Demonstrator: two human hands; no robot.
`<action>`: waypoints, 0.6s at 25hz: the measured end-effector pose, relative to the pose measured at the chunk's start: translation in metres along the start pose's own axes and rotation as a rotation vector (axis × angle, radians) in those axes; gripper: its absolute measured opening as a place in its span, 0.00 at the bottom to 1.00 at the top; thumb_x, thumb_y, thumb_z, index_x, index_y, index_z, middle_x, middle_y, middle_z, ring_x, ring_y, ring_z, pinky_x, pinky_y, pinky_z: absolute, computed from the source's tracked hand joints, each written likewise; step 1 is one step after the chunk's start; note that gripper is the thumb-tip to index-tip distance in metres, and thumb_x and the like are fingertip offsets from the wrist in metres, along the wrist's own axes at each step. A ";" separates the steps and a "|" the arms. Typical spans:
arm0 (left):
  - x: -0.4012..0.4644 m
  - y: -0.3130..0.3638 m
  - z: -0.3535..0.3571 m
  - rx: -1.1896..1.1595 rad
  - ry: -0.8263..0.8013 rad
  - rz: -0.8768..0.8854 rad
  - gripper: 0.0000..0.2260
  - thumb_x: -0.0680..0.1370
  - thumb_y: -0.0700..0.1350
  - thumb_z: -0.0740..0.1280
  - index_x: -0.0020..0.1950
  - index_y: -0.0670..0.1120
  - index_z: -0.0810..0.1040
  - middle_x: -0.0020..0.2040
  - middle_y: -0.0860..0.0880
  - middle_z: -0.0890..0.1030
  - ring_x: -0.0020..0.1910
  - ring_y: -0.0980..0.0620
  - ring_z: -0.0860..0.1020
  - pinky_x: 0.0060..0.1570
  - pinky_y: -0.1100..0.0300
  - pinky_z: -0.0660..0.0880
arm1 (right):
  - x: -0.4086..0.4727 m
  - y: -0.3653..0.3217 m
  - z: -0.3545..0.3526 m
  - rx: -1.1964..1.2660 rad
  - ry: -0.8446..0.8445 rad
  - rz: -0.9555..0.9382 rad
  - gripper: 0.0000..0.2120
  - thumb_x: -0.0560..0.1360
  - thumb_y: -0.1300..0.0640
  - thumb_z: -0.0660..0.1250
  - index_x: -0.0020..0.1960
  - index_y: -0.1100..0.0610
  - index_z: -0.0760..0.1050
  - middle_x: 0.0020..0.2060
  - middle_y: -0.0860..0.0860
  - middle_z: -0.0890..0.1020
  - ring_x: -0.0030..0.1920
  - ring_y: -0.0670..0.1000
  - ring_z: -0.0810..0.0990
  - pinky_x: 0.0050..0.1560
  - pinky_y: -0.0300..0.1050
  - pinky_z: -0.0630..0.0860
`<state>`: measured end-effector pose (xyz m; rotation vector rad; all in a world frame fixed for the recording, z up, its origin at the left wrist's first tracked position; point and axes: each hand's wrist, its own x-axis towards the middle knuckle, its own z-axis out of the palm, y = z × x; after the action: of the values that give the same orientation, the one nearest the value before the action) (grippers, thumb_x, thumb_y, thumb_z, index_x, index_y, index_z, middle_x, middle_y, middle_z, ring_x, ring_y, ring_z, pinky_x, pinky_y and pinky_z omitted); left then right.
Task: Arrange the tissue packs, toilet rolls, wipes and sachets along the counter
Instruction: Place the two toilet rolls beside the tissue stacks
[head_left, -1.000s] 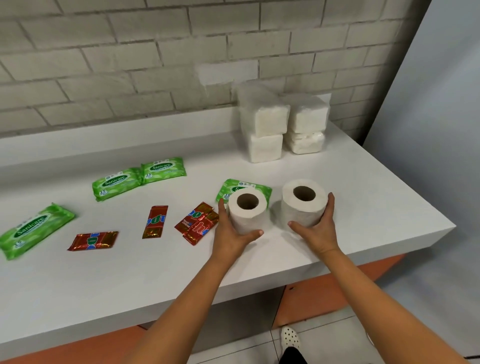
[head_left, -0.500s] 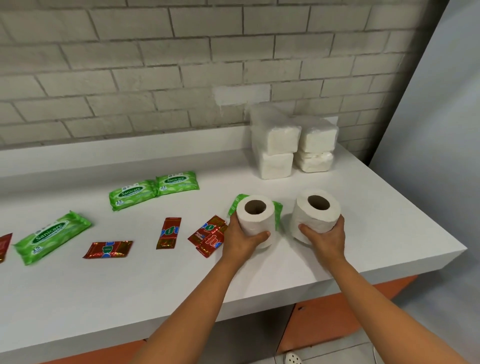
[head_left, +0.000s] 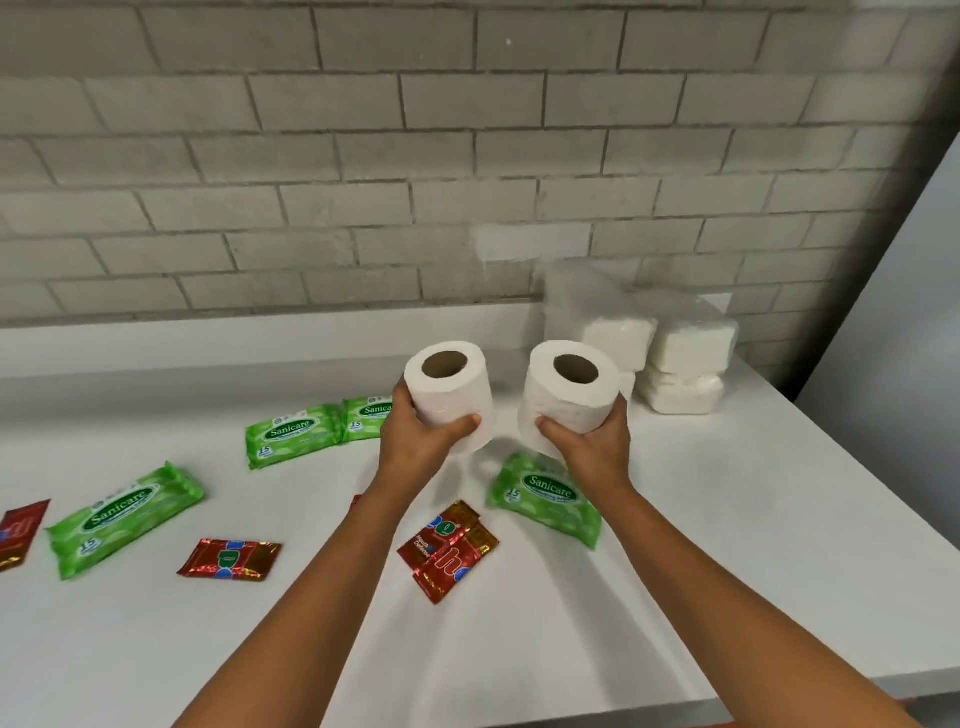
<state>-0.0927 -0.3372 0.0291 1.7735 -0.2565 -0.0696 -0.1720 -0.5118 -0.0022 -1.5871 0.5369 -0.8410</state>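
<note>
Grey brick wall (head_left: 363, 156) behind, white bench (head_left: 727, 519) below, seen from head height looking down along two bare forearms. Left hand (head_left: 415, 441) wrapped around one toilet roll (head_left: 448, 392), fingers curled at its far side and thumb across the near side; right hand (head_left: 592, 447) wrapped the same way around a second toilet roll (head_left: 569, 397). Both rolls held upright, cardboard cores facing up, lifted clear of the bench, close together but not touching. Stacked white tissue packs (head_left: 685, 364) against the wall at the far right, just beyond the right-hand roll. Green wipes pack (head_left: 545, 499) lying flat directly beneath the right wrist; two more green wipes packs (head_left: 311, 431) side by side further left, partly hidden by the left hand; another wipes pack (head_left: 122, 514) near the left edge. Red foil sachets (head_left: 447, 551) overlapping between the forearms, one single sachet (head_left: 228, 558) to the left, another sachet (head_left: 18, 530) cut off at the frame edge. Likely step: carrying both rolls to a spot along the back of the bench. Best done by keeping each grip light enough not to dent the soft paper, holding cores vertical, lowering onto bare bench beside the tissue packs without nudging that stack, and setting both bases flat before letting go so neither rolls away.
</note>
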 end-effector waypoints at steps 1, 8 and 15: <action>0.011 0.000 -0.004 0.003 0.021 0.001 0.38 0.64 0.43 0.78 0.70 0.50 0.63 0.63 0.49 0.74 0.61 0.48 0.73 0.62 0.50 0.73 | 0.010 0.002 0.012 -0.006 -0.019 0.010 0.40 0.60 0.61 0.79 0.67 0.53 0.64 0.58 0.46 0.74 0.57 0.47 0.73 0.59 0.42 0.71; 0.100 -0.018 -0.008 0.001 0.098 -0.048 0.39 0.62 0.41 0.79 0.69 0.48 0.65 0.62 0.48 0.76 0.60 0.46 0.75 0.58 0.54 0.73 | 0.085 0.023 0.087 -0.026 -0.052 0.080 0.43 0.56 0.58 0.80 0.66 0.55 0.65 0.60 0.52 0.75 0.58 0.50 0.74 0.59 0.45 0.72; 0.176 -0.046 0.030 0.048 0.075 -0.110 0.40 0.59 0.47 0.79 0.67 0.47 0.66 0.61 0.47 0.77 0.60 0.45 0.76 0.58 0.54 0.73 | 0.148 0.067 0.132 -0.122 -0.046 0.123 0.41 0.53 0.52 0.79 0.63 0.52 0.68 0.58 0.51 0.78 0.58 0.51 0.77 0.59 0.51 0.76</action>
<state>0.0790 -0.3938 -0.0063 1.8330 -0.1077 -0.0761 0.0299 -0.5502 -0.0394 -1.6622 0.6563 -0.6883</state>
